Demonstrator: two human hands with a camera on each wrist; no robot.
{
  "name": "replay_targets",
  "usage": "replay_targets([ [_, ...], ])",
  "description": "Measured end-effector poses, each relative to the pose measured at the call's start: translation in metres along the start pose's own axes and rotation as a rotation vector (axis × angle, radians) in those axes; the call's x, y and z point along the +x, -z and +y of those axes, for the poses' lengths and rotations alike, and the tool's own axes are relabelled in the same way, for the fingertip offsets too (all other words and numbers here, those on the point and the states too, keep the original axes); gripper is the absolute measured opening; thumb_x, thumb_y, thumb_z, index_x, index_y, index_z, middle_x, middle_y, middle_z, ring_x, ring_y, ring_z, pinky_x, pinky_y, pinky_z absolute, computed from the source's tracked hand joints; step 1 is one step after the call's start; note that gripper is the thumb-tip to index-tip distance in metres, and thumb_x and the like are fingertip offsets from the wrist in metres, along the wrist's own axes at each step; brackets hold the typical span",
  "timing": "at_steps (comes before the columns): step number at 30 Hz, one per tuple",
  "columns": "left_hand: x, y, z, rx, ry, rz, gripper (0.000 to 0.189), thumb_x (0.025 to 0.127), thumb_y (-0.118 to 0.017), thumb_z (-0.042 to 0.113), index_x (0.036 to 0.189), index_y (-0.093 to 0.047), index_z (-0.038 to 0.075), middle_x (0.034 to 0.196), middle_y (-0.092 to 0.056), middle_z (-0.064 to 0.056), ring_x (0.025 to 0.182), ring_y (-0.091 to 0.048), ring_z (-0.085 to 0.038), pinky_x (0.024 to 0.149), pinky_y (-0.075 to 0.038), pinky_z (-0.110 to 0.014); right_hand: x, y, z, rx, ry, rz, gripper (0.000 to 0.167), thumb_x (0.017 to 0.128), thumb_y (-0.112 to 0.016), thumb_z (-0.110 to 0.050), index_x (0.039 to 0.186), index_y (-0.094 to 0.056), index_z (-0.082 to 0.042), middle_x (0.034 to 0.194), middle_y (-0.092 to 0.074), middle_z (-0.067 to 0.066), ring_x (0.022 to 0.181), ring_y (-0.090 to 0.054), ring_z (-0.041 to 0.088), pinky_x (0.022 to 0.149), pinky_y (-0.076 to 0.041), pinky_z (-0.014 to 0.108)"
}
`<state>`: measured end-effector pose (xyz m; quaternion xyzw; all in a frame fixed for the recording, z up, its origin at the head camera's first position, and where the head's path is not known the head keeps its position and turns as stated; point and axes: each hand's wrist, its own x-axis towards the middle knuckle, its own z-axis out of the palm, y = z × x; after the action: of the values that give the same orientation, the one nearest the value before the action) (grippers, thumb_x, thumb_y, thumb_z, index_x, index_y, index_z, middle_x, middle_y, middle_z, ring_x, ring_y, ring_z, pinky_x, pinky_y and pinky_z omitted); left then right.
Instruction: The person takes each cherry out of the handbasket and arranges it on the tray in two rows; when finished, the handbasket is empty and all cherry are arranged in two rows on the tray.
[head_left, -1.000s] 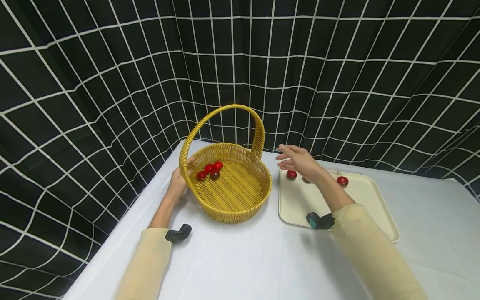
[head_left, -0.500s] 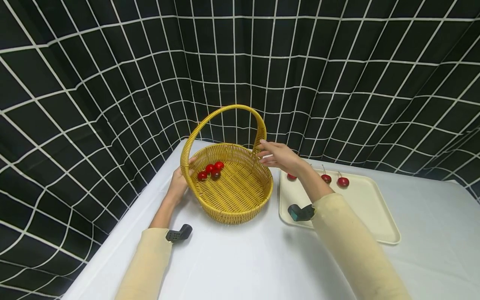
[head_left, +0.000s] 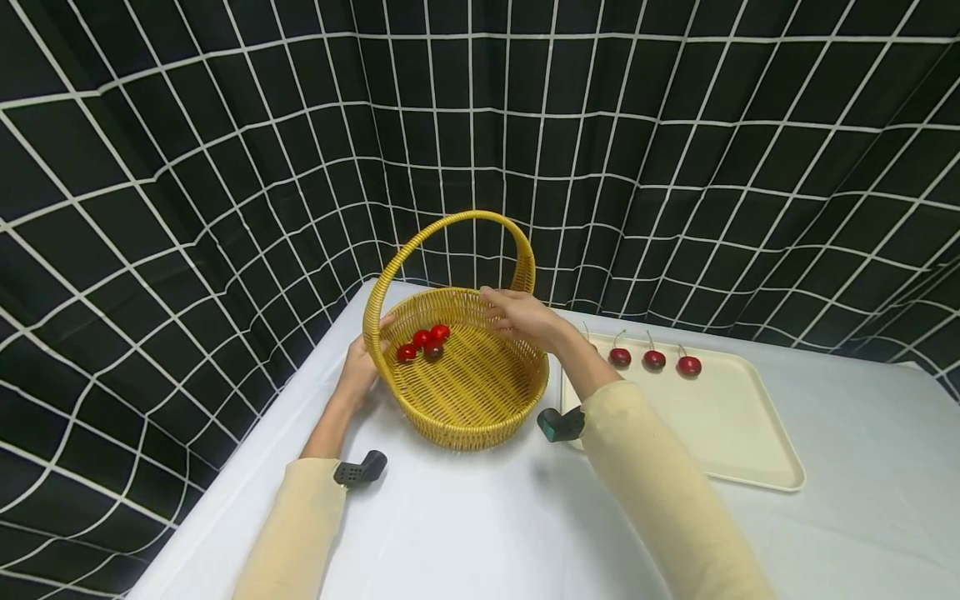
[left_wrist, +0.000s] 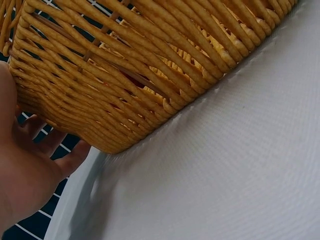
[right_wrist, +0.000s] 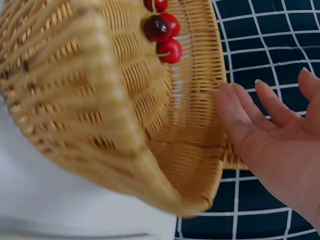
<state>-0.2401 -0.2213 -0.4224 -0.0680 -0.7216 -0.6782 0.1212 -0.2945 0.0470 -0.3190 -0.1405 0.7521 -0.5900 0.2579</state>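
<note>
A yellow woven basket (head_left: 468, 437) with a tall arched handle (head_left: 468, 215) stands on the white table. Several red cherries (head_left: 422, 338), one darker than the rest, lie together at the left inside it. My left hand (head_left: 358, 367) holds the basket's left side by the rim, its fingers partly hidden behind the weave in the left wrist view. Over the right part of the basket, near the handle's right base, hovers my right hand (head_left: 528, 321). In the right wrist view, its fingers (right_wrist: 232, 107) are extended beside the basket's rim and nothing is in them.
To the right lies a cream tray (head_left: 720, 425) with a row of stemmed cherries (head_left: 654, 360) along its far side; my right forearm hides part of its left end. A black cloth with white grid lines (head_left: 637, 125) hangs behind and to the left.
My right hand has moved left from above the tray to over the basket, uncovering cherries on the tray. My left hand has stayed on the basket, and the cherries inside it look unmoved.
</note>
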Motion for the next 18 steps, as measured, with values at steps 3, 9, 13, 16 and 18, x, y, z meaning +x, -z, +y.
replay_targets([
  [3, 0.000, 0.000, 0.001, -0.004, 0.001, -0.001, 0.046, 0.093, -0.040, -0.008, 0.139, -0.042, -0.005, 0.146, -0.038, -0.020, 0.136, -0.030, -0.031, 0.113, -0.019, -0.041, 0.005, -0.006, 0.003, -0.005, -0.021, 0.006, 0.058, 0.102, -0.039, -0.040, 0.144, -0.035, 0.000, 0.141, -0.039, 0.024, 0.128, -0.041, 0.037, 0.104, -0.037, 0.042],
  [9, -0.001, 0.000, 0.001, -0.003, 0.006, 0.009, 0.046, 0.093, -0.041, -0.007, 0.139, -0.042, -0.005, 0.146, -0.038, -0.019, 0.136, -0.031, -0.030, 0.113, -0.019, -0.041, 0.015, -0.016, 0.010, 0.037, -0.049, 0.010, 0.059, 0.103, -0.037, -0.038, 0.146, -0.030, 0.001, 0.142, -0.038, 0.025, 0.129, -0.039, 0.039, 0.105, -0.035, 0.045],
  [13, -0.001, 0.001, 0.000, -0.004, 0.006, 0.014, 0.046, 0.093, -0.041, -0.007, 0.139, -0.042, -0.005, 0.146, -0.038, -0.019, 0.136, -0.031, -0.030, 0.113, -0.019, -0.041, 0.021, -0.024, 0.014, 0.030, -0.066, 0.016, 0.059, 0.102, -0.037, -0.040, 0.146, -0.032, -0.001, 0.143, -0.039, 0.024, 0.129, -0.040, 0.039, 0.106, -0.034, 0.045],
  [16, -0.001, 0.001, 0.000, -0.005, 0.007, 0.011, 0.046, 0.093, -0.041, -0.008, 0.139, -0.042, -0.005, 0.146, -0.038, -0.019, 0.136, -0.030, -0.030, 0.113, -0.018, -0.040, 0.025, -0.030, 0.017, 0.043, -0.078, 0.003, 0.059, 0.102, -0.036, -0.041, 0.145, -0.033, 0.000, 0.143, -0.038, 0.024, 0.129, -0.039, 0.039, 0.107, -0.032, 0.046],
  [18, 0.000, 0.001, 0.000, -0.006, 0.005, 0.006, 0.045, 0.093, -0.041, -0.008, 0.139, -0.042, -0.006, 0.146, -0.038, -0.020, 0.136, -0.030, -0.030, 0.113, -0.017, -0.040, 0.028, -0.034, 0.018, 0.056, -0.084, 0.000, 0.059, 0.102, -0.036, -0.040, 0.144, -0.034, 0.001, 0.143, -0.038, 0.024, 0.129, -0.039, 0.039, 0.107, -0.032, 0.046],
])
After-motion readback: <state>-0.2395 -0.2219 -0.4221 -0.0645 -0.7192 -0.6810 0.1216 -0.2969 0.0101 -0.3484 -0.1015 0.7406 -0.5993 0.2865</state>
